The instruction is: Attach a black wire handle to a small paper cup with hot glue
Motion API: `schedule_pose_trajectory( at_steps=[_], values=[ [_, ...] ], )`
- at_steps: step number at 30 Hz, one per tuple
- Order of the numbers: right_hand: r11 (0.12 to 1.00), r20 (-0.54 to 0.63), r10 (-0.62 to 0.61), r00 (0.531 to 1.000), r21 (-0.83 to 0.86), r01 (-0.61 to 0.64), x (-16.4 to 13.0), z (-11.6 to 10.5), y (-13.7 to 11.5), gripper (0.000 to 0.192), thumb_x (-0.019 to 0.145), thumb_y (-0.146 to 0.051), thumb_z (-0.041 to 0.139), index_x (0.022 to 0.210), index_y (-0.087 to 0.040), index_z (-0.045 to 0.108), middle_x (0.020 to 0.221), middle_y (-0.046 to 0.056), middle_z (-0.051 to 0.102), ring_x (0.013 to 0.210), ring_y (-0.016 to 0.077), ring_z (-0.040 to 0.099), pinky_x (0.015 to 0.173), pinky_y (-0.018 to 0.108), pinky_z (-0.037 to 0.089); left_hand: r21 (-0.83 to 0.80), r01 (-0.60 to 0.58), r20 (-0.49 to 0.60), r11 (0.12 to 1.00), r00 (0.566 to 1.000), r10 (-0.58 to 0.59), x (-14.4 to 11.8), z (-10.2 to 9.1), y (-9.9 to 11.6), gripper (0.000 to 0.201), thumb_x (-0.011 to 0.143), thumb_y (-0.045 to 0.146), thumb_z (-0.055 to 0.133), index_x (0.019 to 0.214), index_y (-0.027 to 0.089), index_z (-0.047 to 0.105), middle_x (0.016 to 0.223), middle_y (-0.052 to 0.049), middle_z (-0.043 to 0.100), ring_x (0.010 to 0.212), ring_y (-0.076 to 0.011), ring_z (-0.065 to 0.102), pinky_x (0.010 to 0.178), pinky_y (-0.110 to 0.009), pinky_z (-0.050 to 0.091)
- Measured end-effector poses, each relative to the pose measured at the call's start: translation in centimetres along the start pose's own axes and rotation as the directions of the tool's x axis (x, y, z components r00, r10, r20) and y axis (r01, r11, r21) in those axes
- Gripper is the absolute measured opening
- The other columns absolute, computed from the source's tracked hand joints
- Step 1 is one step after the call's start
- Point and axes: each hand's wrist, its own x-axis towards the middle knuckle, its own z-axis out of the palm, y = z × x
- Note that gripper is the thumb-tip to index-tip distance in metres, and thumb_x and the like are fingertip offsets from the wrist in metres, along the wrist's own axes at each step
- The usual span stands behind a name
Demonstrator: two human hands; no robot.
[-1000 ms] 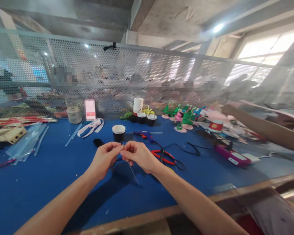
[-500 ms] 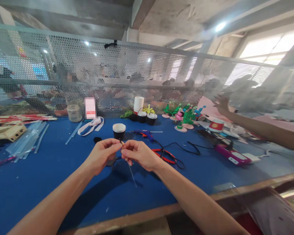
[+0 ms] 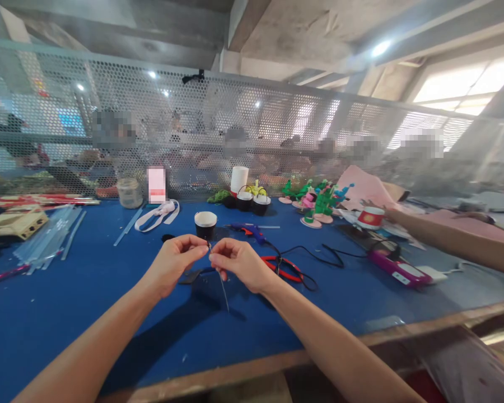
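Fingertips pinching a thin wire [image 3: 223,288] from both sides: left hand [image 3: 172,263] and right hand [image 3: 239,263] meeting just above the blue table [image 3: 88,302], thumbs and forefingers pressed together on the upper end, the rest of the strand hanging down toward the cloth. Judging it very light, springy and easily kinked, likely slippery between bare fingers, so best gripping close to the working end rather than along the loose tail. Lying just behind the hands: a black cup [image 3: 205,224], a blue glue gun [image 3: 247,230] with its black cord, and red-handled scissors [image 3: 283,267], all near enough for snagging the dangling end. Leaving open cloth in front and to the left, up to the wooden table edge [image 3: 243,372]. Reaching in from the right, well apart, a co-worker's arm [image 3: 453,238].
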Motion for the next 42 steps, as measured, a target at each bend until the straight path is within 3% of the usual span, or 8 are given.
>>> schedule_pose_trajectory(
  at_steps=[8,16,34,37,42],
  values=[
    [0.984,-0.060,-0.083,0.995,-0.165,0.072,-0.15,0.37,0.12,0.017,0.065,-0.029,0.059,0.067,-0.015,0.050,0.055,-0.006,0.047,0.039,0.0028,0.043,0.040,0.017,0.037,-0.012,-0.045,-0.083,0.999,0.996,0.044,-0.29,0.81,-0.51,0.017,0.054,0.025,0.067,0.062,0.015,0.056,0.049,0.008,0.047,0.040,-0.0025,0.032,0.041,-0.018,0.023],
    [0.994,0.020,-0.067,0.998,-0.086,0.069,-0.40,0.30,-0.20,0.021,0.063,-0.032,0.061,0.066,-0.016,0.048,0.056,-0.006,0.047,0.039,0.0033,0.044,0.039,0.018,0.037,-0.064,-0.029,0.022,0.997,0.999,0.031,-0.45,0.42,0.04,0.016,0.053,0.024,0.067,0.061,0.014,0.057,0.055,0.005,0.052,0.042,-0.0025,0.035,0.041,-0.017,0.023],
    [0.985,-0.079,-0.104,0.991,-0.144,0.092,-0.47,0.77,-0.05,0.022,0.063,-0.032,0.061,0.063,-0.016,0.046,0.055,-0.006,0.046,0.037,0.0034,0.041,0.036,0.018,0.037,-0.096,-0.007,0.016,0.995,1.000,0.009,-0.78,0.80,-0.18,0.020,0.056,0.028,0.067,0.065,0.014,0.056,0.052,0.005,0.048,0.039,-0.0017,0.026,0.037,-0.018,0.014],
    [0.981,-0.103,-0.112,0.988,-0.172,0.093,-0.46,0.82,0.05,0.023,0.062,-0.032,0.062,0.063,-0.016,0.045,0.055,-0.006,0.045,0.036,0.0031,0.041,0.035,0.018,0.036,-0.083,-0.010,-0.008,0.996,1.000,0.009,-0.77,1.01,-0.29,0.020,0.056,0.029,0.067,0.063,0.015,0.055,0.045,0.007,0.042,0.037,-0.0018,0.024,0.037,-0.019,0.013],
    [0.989,-0.026,-0.086,0.996,-0.120,0.082,-0.31,0.56,0.21,0.020,0.064,-0.031,0.061,0.066,-0.016,0.048,0.057,-0.006,0.047,0.037,0.0025,0.041,0.036,0.017,0.035,-0.091,-0.010,-0.005,0.996,1.000,0.010,-0.50,0.90,-0.52,0.020,0.056,0.030,0.067,0.060,0.015,0.055,0.045,0.006,0.043,0.037,-0.0016,0.024,0.036,-0.019,0.012]
  ],
)
